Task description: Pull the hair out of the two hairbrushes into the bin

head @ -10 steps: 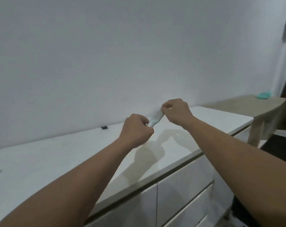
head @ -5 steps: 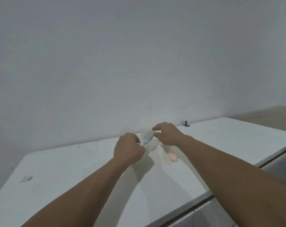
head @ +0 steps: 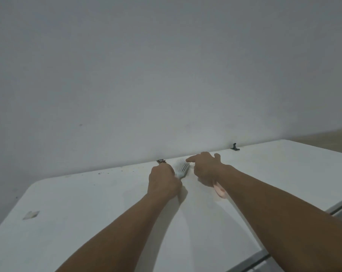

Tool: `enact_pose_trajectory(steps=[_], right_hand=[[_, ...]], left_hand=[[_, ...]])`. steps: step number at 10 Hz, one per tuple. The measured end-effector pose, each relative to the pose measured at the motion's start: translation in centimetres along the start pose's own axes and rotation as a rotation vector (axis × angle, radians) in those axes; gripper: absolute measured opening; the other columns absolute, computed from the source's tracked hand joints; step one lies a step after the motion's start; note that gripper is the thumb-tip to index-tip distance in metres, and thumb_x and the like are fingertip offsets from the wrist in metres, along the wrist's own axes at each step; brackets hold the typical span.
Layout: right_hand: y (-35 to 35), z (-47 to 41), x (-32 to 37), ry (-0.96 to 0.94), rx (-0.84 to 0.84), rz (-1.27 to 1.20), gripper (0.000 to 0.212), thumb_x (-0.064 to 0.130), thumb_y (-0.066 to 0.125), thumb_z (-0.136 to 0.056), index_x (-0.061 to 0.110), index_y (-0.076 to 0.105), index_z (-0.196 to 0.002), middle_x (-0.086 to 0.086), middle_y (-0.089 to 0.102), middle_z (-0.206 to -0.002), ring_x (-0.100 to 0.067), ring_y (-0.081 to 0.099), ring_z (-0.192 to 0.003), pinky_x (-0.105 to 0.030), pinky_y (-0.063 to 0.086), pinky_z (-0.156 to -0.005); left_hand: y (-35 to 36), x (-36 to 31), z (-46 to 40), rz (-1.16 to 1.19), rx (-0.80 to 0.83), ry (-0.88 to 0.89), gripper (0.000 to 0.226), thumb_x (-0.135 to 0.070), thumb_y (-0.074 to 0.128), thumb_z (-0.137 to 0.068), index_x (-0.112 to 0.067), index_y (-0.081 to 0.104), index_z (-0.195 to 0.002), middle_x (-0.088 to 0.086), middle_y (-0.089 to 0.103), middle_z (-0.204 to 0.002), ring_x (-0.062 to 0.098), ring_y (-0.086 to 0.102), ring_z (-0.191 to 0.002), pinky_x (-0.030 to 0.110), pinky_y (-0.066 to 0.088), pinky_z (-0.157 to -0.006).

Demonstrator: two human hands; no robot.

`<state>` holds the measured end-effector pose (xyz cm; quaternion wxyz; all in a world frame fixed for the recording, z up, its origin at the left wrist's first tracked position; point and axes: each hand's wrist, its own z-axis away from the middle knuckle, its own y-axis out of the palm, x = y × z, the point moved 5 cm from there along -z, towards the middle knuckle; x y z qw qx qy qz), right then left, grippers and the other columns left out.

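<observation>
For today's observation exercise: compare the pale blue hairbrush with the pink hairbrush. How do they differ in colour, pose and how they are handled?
The pale blue hairbrush is gripped by its handle in the left hand and lifted; the pink hairbrush lies on the white countertop, unheld. The blue one's slotted head is in plain view, with the right hand pinching at it; the pink one is mostly hidden under the right forearm. Both look like plastic brushes.

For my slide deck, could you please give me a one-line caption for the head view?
Left hand holds a pale blue hairbrush over a white counter while right hand picks at its teeth.
</observation>
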<state>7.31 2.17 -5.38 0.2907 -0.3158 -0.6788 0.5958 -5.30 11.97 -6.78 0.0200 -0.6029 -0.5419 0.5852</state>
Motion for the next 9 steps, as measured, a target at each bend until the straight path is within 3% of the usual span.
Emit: enact_pose_trajectory(steps=[2, 3, 4, 6, 7, 8, 9], right_hand=[[0.3, -0.5, -0.6, -0.014, 0.042, 0.000, 0.069, 0.007, 0.041, -0.087, 0.040, 0.028, -0.147, 0.006, 0.043, -0.143, -0.021, 0.029, -0.136, -0.044, 0.021, -0.105], [0.4, -0.9, -0.8, -0.014, 0.043, -0.044, 0.068, 0.006, 0.039, -0.087, 0.039, 0.029, -0.146, 0.005, 0.043, -0.145, -0.021, 0.034, -0.134, -0.036, 0.025, -0.090], [0.5, -1.3, -1.5, 0.008, 0.016, -0.152, 0.065, 0.007, 0.038, -0.089, 0.036, 0.030, -0.147, 0.005, 0.042, -0.149, -0.021, 0.038, -0.134, -0.034, 0.026, -0.089], [-1.0, 0.4, -3.8, -0.003, -0.067, -0.201, 0.053, 0.012, 0.037, -0.095, 0.024, 0.033, -0.147, 0.001, 0.040, -0.151, -0.024, 0.037, -0.137, -0.042, 0.032, -0.108], [-1.6, 1.5, -5.3, 0.001, -0.077, -0.255, 0.051, 0.012, 0.039, -0.095, 0.016, 0.036, -0.145, -0.005, 0.043, -0.149, -0.025, 0.041, -0.135, -0.038, 0.033, -0.109], [-1.8, 2.9, -6.7, 0.014, -0.091, -0.278, 0.051, 0.011, 0.043, -0.096, 0.011, 0.034, -0.146, -0.011, 0.046, -0.146, -0.027, 0.044, -0.132, -0.031, 0.034, -0.105], [-1.8, 4.9, -7.9, 0.050, -0.125, -0.320, 0.051, 0.017, 0.045, -0.097, 0.014, 0.033, -0.146, -0.012, 0.048, -0.144, -0.027, 0.047, -0.129, -0.033, 0.037, -0.103]], left_hand=[[0.6, -0.4, -0.7, 0.007, 0.023, -0.003, 0.017, -0.004, 0.060, -0.073, 0.002, 0.070, -0.085, 0.016, 0.070, -0.091, 0.031, 0.064, -0.088, 0.034, 0.050, -0.069], [0.9, -0.3, -1.0, -0.003, 0.031, -0.016, 0.019, -0.005, 0.059, -0.076, 0.000, 0.068, -0.093, 0.014, 0.068, -0.100, 0.029, 0.062, -0.091, 0.032, 0.048, -0.074], [1.1, -0.4, -1.1, -0.009, 0.046, -0.018, 0.012, -0.008, 0.063, -0.079, -0.004, 0.061, -0.091, 0.011, 0.063, -0.100, 0.027, 0.057, -0.088, 0.033, 0.047, -0.075], [0.4, -1.0, -0.2, 0.083, 0.062, -0.068, 0.039, -0.027, 0.074, -0.076, -0.005, 0.057, -0.103, 0.011, 0.061, -0.105, 0.030, 0.061, -0.102, 0.038, 0.051, -0.083], [0.3, -1.2, 0.0, 0.131, 0.095, -0.091, 0.043, -0.030, 0.076, -0.075, -0.007, 0.053, -0.102, 0.013, 0.063, -0.109, 0.033, 0.064, -0.102, 0.041, 0.053, -0.087], [0.2, -1.7, 0.2, 0.054, 0.096, -0.070, 0.052, -0.033, 0.073, -0.078, -0.005, 0.052, -0.117, 0.011, 0.058, -0.124, 0.029, 0.057, -0.115, 0.033, 0.046, -0.088], [-0.4, -2.5, 1.2, -0.036, 0.031, -0.051, 0.059, -0.034, 0.070, -0.078, -0.007, 0.049, -0.126, 0.010, 0.050, -0.133, 0.030, 0.046, -0.126, 0.035, 0.041, -0.095]])
